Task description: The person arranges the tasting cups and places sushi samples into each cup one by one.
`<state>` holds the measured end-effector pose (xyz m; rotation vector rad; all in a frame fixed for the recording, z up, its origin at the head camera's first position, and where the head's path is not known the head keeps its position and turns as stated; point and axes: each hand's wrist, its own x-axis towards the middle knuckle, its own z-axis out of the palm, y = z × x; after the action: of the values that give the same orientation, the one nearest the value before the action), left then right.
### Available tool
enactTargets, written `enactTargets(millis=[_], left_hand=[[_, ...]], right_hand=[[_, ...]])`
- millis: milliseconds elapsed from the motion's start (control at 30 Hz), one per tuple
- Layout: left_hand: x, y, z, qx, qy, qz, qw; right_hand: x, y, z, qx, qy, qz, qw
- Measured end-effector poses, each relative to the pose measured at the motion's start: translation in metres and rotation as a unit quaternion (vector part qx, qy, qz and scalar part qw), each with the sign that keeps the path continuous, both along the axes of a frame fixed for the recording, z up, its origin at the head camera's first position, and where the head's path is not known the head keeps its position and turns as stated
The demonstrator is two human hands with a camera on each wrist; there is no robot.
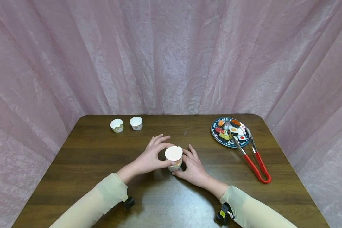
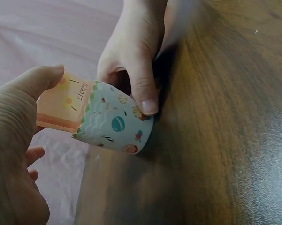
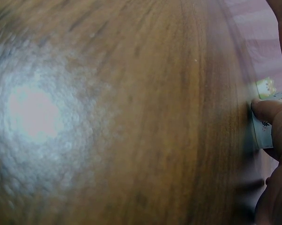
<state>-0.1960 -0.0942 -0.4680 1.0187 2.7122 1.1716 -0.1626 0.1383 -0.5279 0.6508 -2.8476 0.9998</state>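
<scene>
In the head view, my left hand (image 1: 151, 160) pinches an orange paper baking cup (image 2: 68, 108) near its rim, thumb in front and fingers behind. That cup sits upright, partly inside a white paper baking cup (image 2: 115, 119) with a green scalloped edge and a cookie print. The left wrist view shows "sleepy" written on the orange one. My right hand (image 1: 195, 169) holds the white cup low down at the table, its thumb pressed near the base. In the right wrist view only a strip of the white cup (image 3: 262, 135) shows past the thumb.
Two more paper baking cups, one green-edged (image 1: 117, 126) and one white (image 1: 136, 123), stand at the back left. A round patterned plate (image 1: 216, 136) with several sushi pieces sits at the back right. Red-handled tongs (image 1: 253, 166) lean over its edge. A pink curtain (image 1: 171, 57) hangs behind.
</scene>
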Motion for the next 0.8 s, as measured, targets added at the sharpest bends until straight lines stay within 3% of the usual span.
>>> enactTargets(millis=[367, 800], left_hand=[[-0.001, 0.000, 0.016, 0.015, 0.035, 0.001, 0.9993], [-0.009, -0.007, 0.028, 0.021, 0.051, 0.008, 0.9985]], right_hand=[[0.001, -0.001, 0.000, 0.006, -0.010, -0.008, 1.000], [0.001, -0.001, 0.001, 0.004, -0.006, -0.003, 1.000]])
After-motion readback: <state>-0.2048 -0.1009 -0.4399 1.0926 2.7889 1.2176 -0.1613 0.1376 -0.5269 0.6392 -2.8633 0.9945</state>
